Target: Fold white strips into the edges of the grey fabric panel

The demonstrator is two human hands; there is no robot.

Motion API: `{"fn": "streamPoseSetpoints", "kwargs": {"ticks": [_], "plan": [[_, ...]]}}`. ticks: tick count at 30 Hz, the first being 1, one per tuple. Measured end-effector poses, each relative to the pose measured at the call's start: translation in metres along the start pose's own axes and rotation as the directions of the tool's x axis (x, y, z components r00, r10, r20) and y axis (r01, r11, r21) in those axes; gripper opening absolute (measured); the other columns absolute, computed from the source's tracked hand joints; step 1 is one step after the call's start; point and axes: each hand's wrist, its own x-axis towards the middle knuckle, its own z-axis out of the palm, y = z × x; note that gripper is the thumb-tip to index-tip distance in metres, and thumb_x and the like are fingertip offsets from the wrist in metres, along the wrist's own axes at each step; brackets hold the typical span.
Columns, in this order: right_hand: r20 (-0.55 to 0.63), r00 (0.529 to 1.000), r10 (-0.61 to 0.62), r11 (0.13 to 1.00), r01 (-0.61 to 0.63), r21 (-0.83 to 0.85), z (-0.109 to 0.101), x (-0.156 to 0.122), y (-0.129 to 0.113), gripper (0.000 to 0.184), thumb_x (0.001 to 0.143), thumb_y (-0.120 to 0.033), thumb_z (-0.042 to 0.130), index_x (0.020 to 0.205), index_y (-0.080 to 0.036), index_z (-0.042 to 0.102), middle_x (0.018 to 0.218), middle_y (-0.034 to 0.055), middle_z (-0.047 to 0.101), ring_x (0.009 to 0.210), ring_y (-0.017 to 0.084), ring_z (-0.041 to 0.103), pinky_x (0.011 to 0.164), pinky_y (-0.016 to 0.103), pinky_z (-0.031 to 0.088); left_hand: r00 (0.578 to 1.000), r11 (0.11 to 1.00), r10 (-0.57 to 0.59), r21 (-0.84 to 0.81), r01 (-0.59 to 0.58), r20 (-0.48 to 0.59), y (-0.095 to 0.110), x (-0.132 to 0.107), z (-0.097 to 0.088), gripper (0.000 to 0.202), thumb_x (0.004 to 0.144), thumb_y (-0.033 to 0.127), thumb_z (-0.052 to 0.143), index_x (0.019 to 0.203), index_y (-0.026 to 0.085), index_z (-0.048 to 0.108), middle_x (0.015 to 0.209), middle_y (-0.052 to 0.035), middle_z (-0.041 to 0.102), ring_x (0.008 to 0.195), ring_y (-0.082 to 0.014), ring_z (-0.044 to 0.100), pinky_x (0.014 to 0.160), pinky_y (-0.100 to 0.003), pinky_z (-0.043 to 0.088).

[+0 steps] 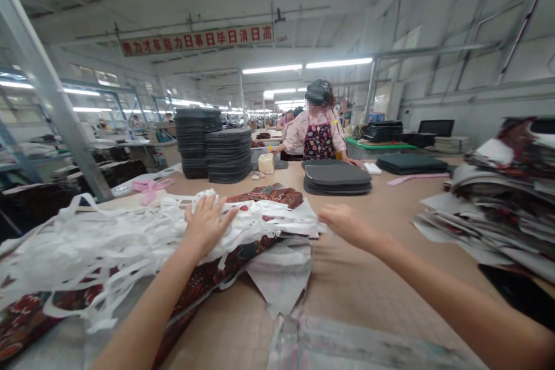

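Observation:
My left hand lies with spread fingers on top of a tangled heap of white fabric strips. At the strips' right end, my right hand is closed, its fingertips pinching the pale strip ends; slight blur hides the exact grip. Under the heap lies dark red patterned fabric, which also shows behind the strips. A greyish-white sheet hangs out from beneath, pointing towards me on the brown table.
Tall stacks of dark grey pads stand at the back left. A co-worker stands across the table by a lower pad stack. Piled paper and fabric pieces fill the right side. A metal post rises at left.

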Motion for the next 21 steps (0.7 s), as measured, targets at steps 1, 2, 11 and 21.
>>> {"fn": "streamPoseSetpoints", "kwargs": {"ticks": [1, 2, 11, 21], "plan": [[-0.004, 1.0, 0.007, 1.0, -0.007, -0.01, -0.009, -0.003, 0.005, 0.023, 0.096, -0.02, 0.042, 0.087, -0.015, 0.062, 0.086, 0.0062, 0.06, 0.079, 0.017, 0.055, 0.068, 0.026, 0.035, 1.0, 1.0, 0.001, -0.026, -0.001, -0.004, 0.002, 0.007, 0.001, 0.06, 0.09, 0.054, 0.029, 0.13, 0.014, 0.048, 0.143, -0.0176, 0.035, 0.134, -0.0367, 0.024, 0.105, -0.062, 0.014], [-0.005, 1.0, 0.014, 1.0, -0.014, -0.017, -0.015, -0.006, 0.008, 0.022, 0.096, -0.02, 0.043, 0.086, -0.015, 0.063, 0.086, 0.0056, 0.059, 0.078, 0.017, 0.055, 0.067, 0.025, 0.035, 1.0, 0.999, 0.014, -0.053, -0.014, 0.002, 0.004, 0.013, 0.0, 0.057, 0.09, 0.052, 0.029, 0.128, 0.014, 0.05, 0.141, -0.0173, 0.038, 0.133, -0.036, 0.027, 0.105, -0.061, 0.017], [-0.063, 0.998, 0.025, 0.996, -0.019, 0.087, -0.005, 0.01, -0.029, 0.017, 0.088, -0.011, 0.05, 0.099, -0.013, 0.063, 0.095, 0.0093, 0.06, 0.086, 0.018, 0.058, 0.073, 0.026, 0.042, 0.981, 0.944, 0.196, -0.269, -0.192, -0.014, -0.003, -0.003, -0.034, 0.051, 0.083, 0.042, 0.037, 0.123, 0.014, 0.051, 0.128, -0.0098, 0.055, 0.118, -0.0233, 0.051, 0.097, -0.037, 0.043], [-0.4, 0.848, -0.347, 0.922, 0.386, 0.018, 0.048, 0.063, -0.144, 0.011, 0.079, -0.009, 0.052, 0.088, -0.016, 0.055, 0.088, 0.0084, 0.06, 0.082, 0.022, 0.054, 0.072, 0.033, 0.046, 0.904, 0.967, 0.226, -0.031, -0.254, -0.362, -0.021, -0.053, -0.073, 0.037, 0.09, 0.027, 0.033, 0.117, 0.015, 0.054, 0.126, -0.0094, 0.054, 0.122, -0.0182, 0.043, 0.108, -0.038, 0.029]]}}
